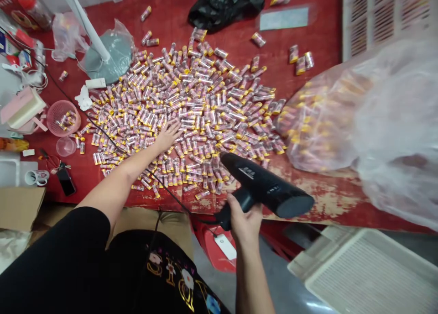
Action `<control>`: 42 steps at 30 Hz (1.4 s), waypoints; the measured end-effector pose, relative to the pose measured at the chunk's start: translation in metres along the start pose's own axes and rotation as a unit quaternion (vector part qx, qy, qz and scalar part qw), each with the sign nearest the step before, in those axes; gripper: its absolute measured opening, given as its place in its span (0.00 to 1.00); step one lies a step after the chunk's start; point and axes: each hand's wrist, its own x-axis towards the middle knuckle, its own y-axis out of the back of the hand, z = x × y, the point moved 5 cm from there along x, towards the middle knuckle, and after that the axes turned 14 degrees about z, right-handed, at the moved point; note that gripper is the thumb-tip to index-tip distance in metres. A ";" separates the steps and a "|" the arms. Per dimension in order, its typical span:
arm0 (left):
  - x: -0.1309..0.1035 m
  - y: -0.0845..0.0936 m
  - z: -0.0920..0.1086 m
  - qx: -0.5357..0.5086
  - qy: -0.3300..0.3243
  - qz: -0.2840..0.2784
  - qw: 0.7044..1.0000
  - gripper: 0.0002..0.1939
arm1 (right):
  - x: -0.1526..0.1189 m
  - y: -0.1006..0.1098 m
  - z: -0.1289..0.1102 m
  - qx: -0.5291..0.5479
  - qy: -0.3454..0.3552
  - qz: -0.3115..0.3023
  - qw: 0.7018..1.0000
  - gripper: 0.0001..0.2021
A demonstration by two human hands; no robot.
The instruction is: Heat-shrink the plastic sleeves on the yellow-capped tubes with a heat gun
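Observation:
A wide heap of small clear tubes with yellow ends [212,99] covers the middle of the red table [318,26]. My left hand [169,134] lies on the heap, palm down with its fingers spread, and grips nothing. Below the right part of the heap, my right hand [244,218] is wrapped round the handle of a black hair dryer [263,184]. Its nozzle points up and left over the tubes, and its black cord [171,194] runs left across the heap and under my left arm.
A clear plastic bag of tubes [318,122] stands at the right, near a white crate [372,273]. A lamp base [112,58], a pink basket [63,117], a phone [65,180] and a mug [37,177] are at the left. A black bag [226,6] lies at the back.

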 end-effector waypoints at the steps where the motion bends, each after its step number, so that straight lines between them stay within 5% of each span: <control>1: -0.008 0.004 0.005 -0.005 -0.002 0.004 1.000 0.34 | -0.005 0.001 0.001 0.002 -0.020 -0.024 0.999 0.33; 4: -0.040 -0.002 0.049 -0.031 -0.115 -0.023 0.993 0.39 | -0.023 0.008 0.006 0.023 -0.087 -0.065 0.994 0.32; 8: -0.069 -0.042 0.125 -0.091 -0.375 -0.094 0.918 0.35 | -0.032 0.025 0.019 0.070 -0.089 0.000 0.994 0.31; 12: -0.036 -0.067 0.143 -0.097 -0.408 -0.080 0.904 0.27 | -0.015 0.034 0.034 0.099 -0.075 0.042 0.991 0.28; 16: 0.038 -0.051 0.108 -0.065 -0.293 -0.030 0.953 0.33 | 0.010 0.029 0.031 0.136 -0.066 0.058 0.987 0.29; 19: 0.095 -0.018 0.050 -0.033 -0.121 0.044 0.991 0.29 | 0.022 0.015 0.022 0.150 -0.067 0.043 0.985 0.29; 22: 0.115 0.019 -0.011 -0.034 0.045 0.115 0.992 0.23 | 0.025 0.008 0.015 0.144 -0.069 0.034 0.987 0.30; 24: 0.094 0.041 -0.034 -0.058 0.092 0.154 0.982 0.22 | 0.020 0.007 0.012 0.122 -0.080 -0.005 0.989 0.30; 26: 0.039 0.062 -0.038 -0.085 0.095 0.207 0.970 0.23 | 0.011 0.009 0.008 0.111 -0.093 -0.059 0.988 0.30; 28: -0.045 0.079 -0.028 -0.095 0.115 0.280 0.948 0.26 | 0.000 0.016 0.000 0.124 -0.101 -0.093 0.983 0.29; 31: -0.181 0.090 -0.005 -0.085 0.260 0.392 0.878 0.26 | -0.013 0.028 -0.016 0.130 -0.095 -0.129 0.979 0.26; 33: -0.235 0.084 0.011 -0.089 0.311 0.413 0.851 0.25 | -0.021 0.029 -0.025 0.083 -0.080 -0.159 0.981 0.25; 35: -0.241 0.075 0.011 -0.130 0.314 0.400 0.851 0.23 | -0.027 0.024 -0.032 0.016 -0.056 -0.177 0.982 0.26; 37: -0.212 0.067 -0.011 -0.180 0.313 0.366 0.858 0.24 | -0.035 0.012 -0.036 -0.029 -0.031 -0.187 0.982 0.28; 42: -0.129 0.060 -0.123 -0.120 0.494 0.239 0.827 0.34 | -0.051 -0.024 -0.038 -0.060 0.044 -0.168 0.983 0.26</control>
